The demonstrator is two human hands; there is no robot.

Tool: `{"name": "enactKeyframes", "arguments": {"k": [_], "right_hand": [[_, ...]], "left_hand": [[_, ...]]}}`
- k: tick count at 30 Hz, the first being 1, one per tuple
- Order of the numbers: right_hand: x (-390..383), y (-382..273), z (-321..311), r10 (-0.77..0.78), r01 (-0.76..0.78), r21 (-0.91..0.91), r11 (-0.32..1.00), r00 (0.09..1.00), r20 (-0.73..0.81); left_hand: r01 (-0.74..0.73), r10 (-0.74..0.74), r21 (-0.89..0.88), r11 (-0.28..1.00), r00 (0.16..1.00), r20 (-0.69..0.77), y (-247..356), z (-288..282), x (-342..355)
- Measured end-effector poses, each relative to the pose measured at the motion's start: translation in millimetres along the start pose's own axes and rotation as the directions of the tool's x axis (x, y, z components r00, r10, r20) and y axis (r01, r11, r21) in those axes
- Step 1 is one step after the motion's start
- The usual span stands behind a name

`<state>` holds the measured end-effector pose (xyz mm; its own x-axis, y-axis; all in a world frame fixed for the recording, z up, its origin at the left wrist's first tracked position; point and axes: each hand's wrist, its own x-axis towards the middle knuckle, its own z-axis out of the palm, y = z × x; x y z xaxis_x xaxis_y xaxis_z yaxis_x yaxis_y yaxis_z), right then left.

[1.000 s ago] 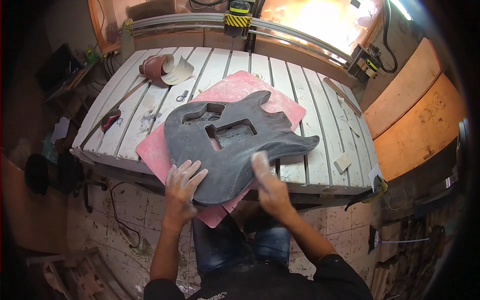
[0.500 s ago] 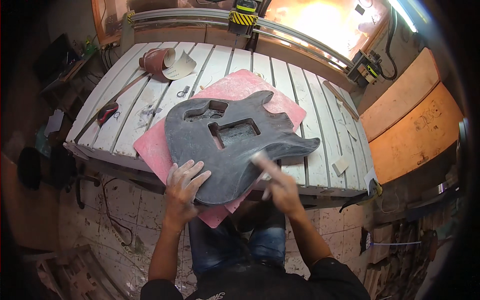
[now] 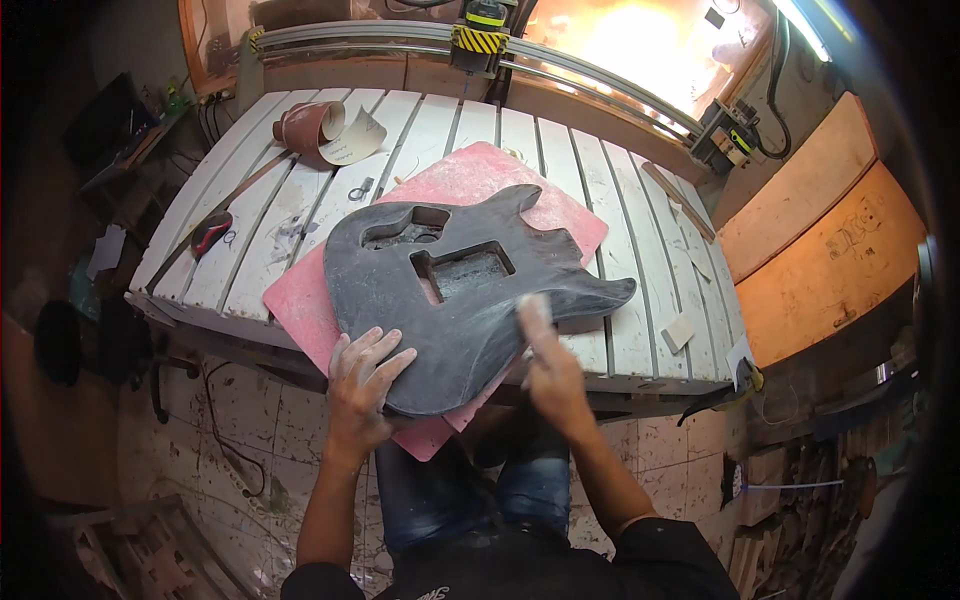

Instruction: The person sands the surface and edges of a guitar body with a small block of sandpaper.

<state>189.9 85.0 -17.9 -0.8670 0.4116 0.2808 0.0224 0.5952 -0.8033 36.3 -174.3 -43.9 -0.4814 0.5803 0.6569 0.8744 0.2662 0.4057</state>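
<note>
A dark grey electric guitar body (image 3: 440, 345) lies on a dusty pink pad (image 3: 300, 292), its two horns pointing right and two routed cavities facing up. My left hand (image 3: 362, 385) rests on its near left edge, fingers spread and flat on the surface. My right hand (image 3: 553, 375) is at the near waist curve beside the lower horn, a finger stretched forward onto the surface with the others curled in. Its fingertips are whitish and blurred; whether a small piece of something is under them is unclear. Pale rub marks show on the body near that fingertip.
The white slatted table (image 3: 240, 290) carries a roll of brown sandpaper (image 3: 305, 130), a red-and-black tool (image 3: 211, 234), a small dark ring-shaped item (image 3: 361, 188), a beige paper piece (image 3: 678, 332) and a wooden strip (image 3: 678, 200). A machine gantry (image 3: 480, 45) spans the far side.
My right hand's finger has shifted slightly right and up along the waist curve, and the hand is more upright. My left hand stays on the body. The whole view has shifted slightly.
</note>
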Motion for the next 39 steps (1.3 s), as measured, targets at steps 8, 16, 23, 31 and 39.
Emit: {"name": "enactKeyframes", "arguments": {"k": [8,16,23,31,39], "right_hand": [[20,32,-33,-0.141,0.078,-0.311,0.947,0.973,-0.185],[32,45,-87,-0.071,-0.039,-0.440,0.897,0.970,-0.232],[42,68,-134,0.080,-0.254,-0.475,0.842,0.931,-0.356],[39,90,-153,-0.020,-0.197,-0.605,0.772,0.943,-0.333],[32,82,-141,0.012,-0.160,-0.555,0.816,0.965,-0.261]], "left_hand": [[0.026,-0.027,0.029,0.999,0.998,0.053,-4,-2,-5],[0.033,-0.026,-0.049,0.998,0.990,0.135,1,-13,2],[0.026,-0.026,-0.002,1.000,0.997,0.076,-1,0,-1],[0.014,-0.014,-0.065,0.998,1.000,-0.007,-3,9,-1],[0.000,0.000,-0.032,1.000,1.000,-0.026,-2,9,-2]]}}
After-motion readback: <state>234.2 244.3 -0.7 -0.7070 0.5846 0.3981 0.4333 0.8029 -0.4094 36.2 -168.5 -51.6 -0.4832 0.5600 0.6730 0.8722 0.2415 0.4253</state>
